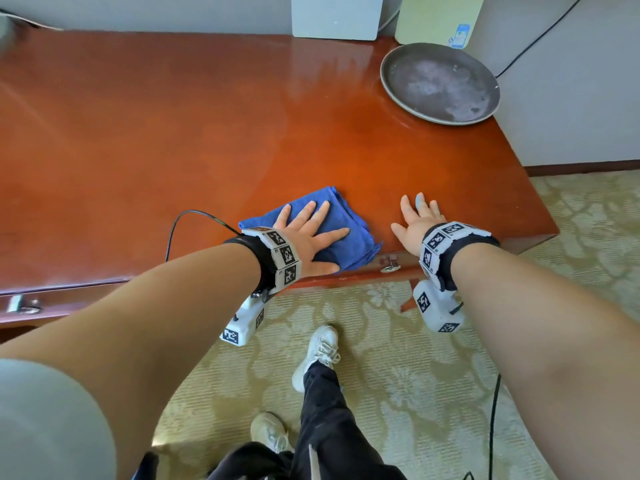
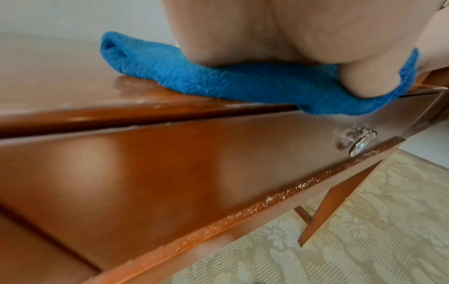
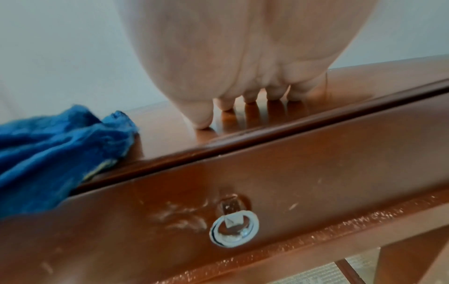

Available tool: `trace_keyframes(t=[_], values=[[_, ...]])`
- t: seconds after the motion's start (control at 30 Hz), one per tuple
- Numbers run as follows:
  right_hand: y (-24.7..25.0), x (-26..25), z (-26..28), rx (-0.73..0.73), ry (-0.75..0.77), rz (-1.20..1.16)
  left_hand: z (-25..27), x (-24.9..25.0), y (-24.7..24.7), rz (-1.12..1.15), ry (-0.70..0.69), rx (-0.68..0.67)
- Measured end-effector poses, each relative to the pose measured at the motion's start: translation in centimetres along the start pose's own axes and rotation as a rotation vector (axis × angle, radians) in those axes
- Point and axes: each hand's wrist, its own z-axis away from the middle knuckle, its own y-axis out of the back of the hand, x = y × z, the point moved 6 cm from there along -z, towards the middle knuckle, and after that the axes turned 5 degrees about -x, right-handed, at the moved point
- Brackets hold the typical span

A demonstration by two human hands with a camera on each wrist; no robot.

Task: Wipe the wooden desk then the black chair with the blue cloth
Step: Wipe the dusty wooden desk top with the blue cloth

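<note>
Head view: left hand (image 1: 308, 233) flat on blue cloth (image 1: 349, 244).

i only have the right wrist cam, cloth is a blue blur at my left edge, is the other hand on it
Observer: Yes, the left hand presses flat on the blue cloth, fingers spread.
Operator: anything else on the desk
Observer: A round dark tray sits at the far right corner of the wooden desk.
Operator: cloth fully on top
Observer: No, the left wrist view shows its near edge drooping over the front edge.
</note>
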Motion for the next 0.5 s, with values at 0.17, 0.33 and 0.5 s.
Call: trace_keyframes(t=[0.17, 0.33, 0.5], values=[[-1.0, -0.3, 1.5, 0.001, -0.003, -0.019, 2.4, -0.6, -2.2, -0.071, 0.008, 0.002], [-1.2, -0.9, 2.3, -0.007, -0.045, -0.019, 5.5, -2.8, -3.5, 0.115, -0.012, -0.137], [0.3, -3.4, 2.8, 0.02, -0.066, 0.088, 10.7, -9.8, 2.5, 0.678, 0.093, 0.316]])
